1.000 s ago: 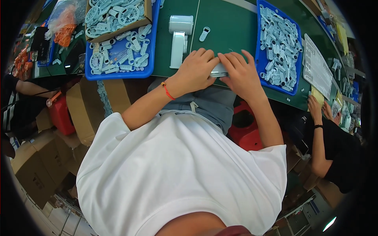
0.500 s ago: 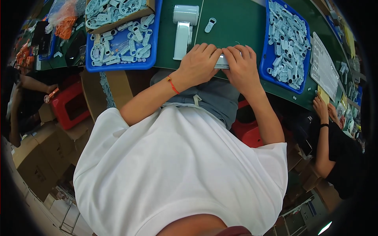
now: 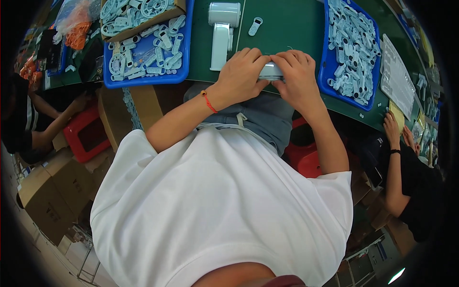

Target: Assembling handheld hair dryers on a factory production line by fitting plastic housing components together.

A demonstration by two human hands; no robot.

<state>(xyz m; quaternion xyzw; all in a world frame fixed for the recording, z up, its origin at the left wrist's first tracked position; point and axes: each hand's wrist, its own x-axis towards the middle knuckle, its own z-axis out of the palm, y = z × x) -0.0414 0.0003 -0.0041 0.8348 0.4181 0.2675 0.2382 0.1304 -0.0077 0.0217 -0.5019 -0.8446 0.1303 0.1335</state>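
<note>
Between my two hands, at the near edge of the green table (image 3: 291, 28), is a pale glossy plastic housing (image 3: 271, 71). My left hand (image 3: 243, 74) grips its left end with the fingers on top and the thumb below. The right end is pinched by my right hand (image 3: 296, 74). Most of the housing is hidden by the fingers. Just beyond my left hand lies a pale hair-dryer-shaped casing (image 3: 221, 45) with a cylindrical head. A small pale-blue part (image 3: 256, 26) with a dark oval window lies farther back, touched by neither hand.
At left, a blue tray (image 3: 186, 71) holds loose pale parts and a cardboard box (image 3: 179, 14) of more parts. Another blue tray (image 3: 321, 71), heaped with similar pieces, stands at right. Beyond it lies a white sheet (image 3: 399, 79). Co-workers' arms (image 3: 394, 177) show at both sides.
The held housing has turned, so more of its rounded top shows between my hands. Both hands stay on it. At left, the co-worker's arms have shifted, and the cylindrical item in their hand is no longer visible.
</note>
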